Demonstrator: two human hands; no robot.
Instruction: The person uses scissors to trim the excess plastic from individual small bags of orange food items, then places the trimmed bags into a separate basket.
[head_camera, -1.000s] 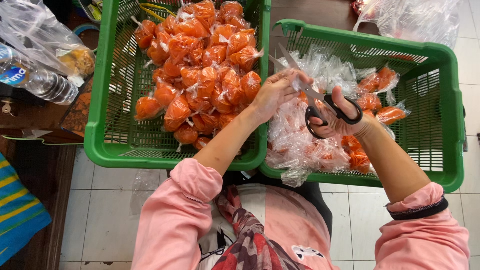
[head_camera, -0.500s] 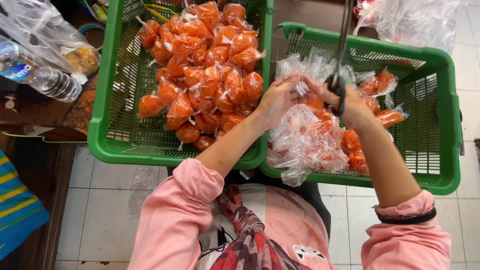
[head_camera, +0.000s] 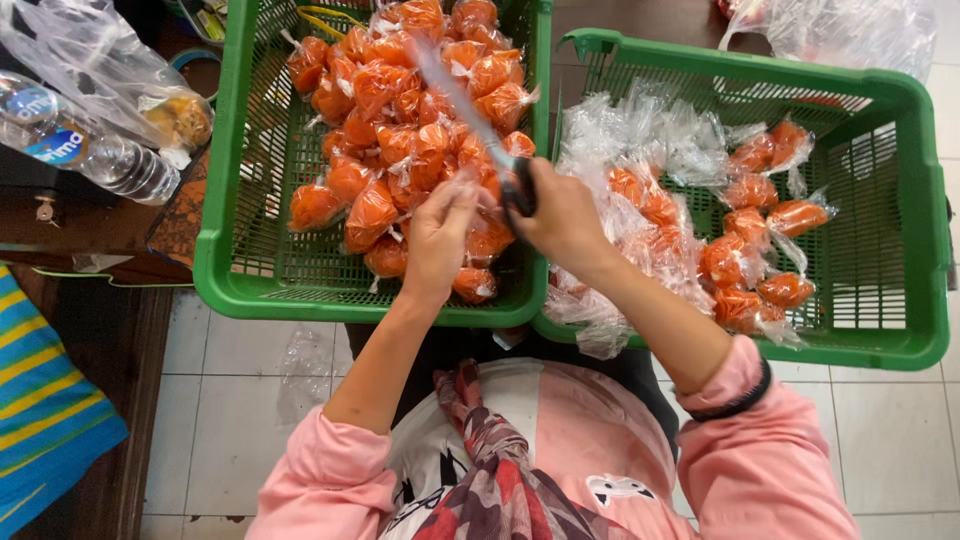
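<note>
Orange bags (head_camera: 400, 110) crowd the left crate (head_camera: 215, 270); the right crate (head_camera: 900, 240) leaves bare mesh along its right side.

Small clear packets of orange filling (head_camera: 400, 120), each knotted at the top, lie heaped in the left green basket (head_camera: 225, 270). More orange-filled packets (head_camera: 760, 250) sit in the right green basket (head_camera: 900, 340), mixed with crumpled clear plastic wrap (head_camera: 640, 130). At far left a clear plastic bottle (head_camera: 90, 150) lies on its side with a blue-and-white label (head_camera: 50, 140). Beside it a clear bag (head_camera: 110, 70) holds something brownish, perhaps a bun.
</note>
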